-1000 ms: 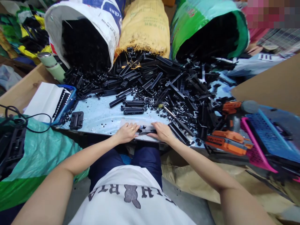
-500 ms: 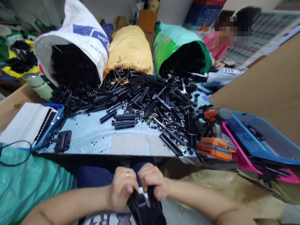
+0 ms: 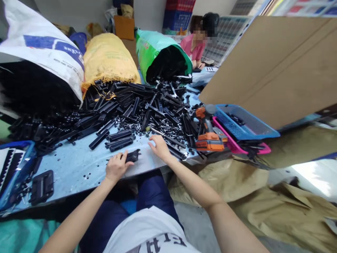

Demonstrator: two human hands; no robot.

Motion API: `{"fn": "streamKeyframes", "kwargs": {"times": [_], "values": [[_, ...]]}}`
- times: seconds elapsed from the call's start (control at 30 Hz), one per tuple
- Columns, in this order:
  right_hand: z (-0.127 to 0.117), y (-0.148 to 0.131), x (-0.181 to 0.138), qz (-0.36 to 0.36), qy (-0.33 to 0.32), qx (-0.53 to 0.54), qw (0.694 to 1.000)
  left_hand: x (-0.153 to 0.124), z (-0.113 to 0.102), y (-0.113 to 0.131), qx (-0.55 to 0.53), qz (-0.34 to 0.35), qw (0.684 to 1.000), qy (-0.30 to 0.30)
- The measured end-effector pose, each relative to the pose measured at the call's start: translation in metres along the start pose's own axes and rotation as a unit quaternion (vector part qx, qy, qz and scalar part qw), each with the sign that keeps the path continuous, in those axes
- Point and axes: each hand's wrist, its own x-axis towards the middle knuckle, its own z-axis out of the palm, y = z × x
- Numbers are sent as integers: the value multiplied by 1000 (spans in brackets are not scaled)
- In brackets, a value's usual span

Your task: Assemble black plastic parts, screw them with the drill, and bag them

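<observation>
At the table's front edge my left hand [image 3: 116, 168], a ring on one finger, is closed around a black plastic part [image 3: 134, 155] with a notched end, held down at the tabletop. My right hand [image 3: 159, 147] is over the table to its right, fingers apart and partly curled, with nothing visible in them. It is beside a loose pile of small screws [image 3: 170, 130] and a thin metal rod [image 3: 158, 132]. Just behind my left hand, several long black plastic pieces [image 3: 119, 140] are laid side by side.
White [image 3: 52, 45], yellow [image 3: 110, 56] and green [image 3: 147, 52] sacks spill black parts across the table. An orange cordless drill [image 3: 210, 140] is at the right by a blue basket [image 3: 252, 131]. A cardboard panel [image 3: 263, 70] rises behind it. Another person [image 3: 193, 49] sits at the back.
Both hands have moved from my lap up onto the table. They were together on a black part; now they are apart, with only the left holding one. My view has turned right.
</observation>
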Motion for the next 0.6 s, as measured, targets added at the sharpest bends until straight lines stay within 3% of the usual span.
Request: {"fn": "streamKeyframes", "kwargs": {"times": [0.13,0.3,0.43,0.6], "values": [[-30,31,-37,70,-40,-166,983,13,9,-12,48,-34,995,-85],[-40,53,-64,96,-51,-218,970,41,13,-12,71,11,996,-58],[-27,45,-54,52,2,-143,988,69,20,-14,81,-11,995,-57],[0,-11,-35,-26,41,64,997,75,17,-14,52,-31,998,-35]]}}
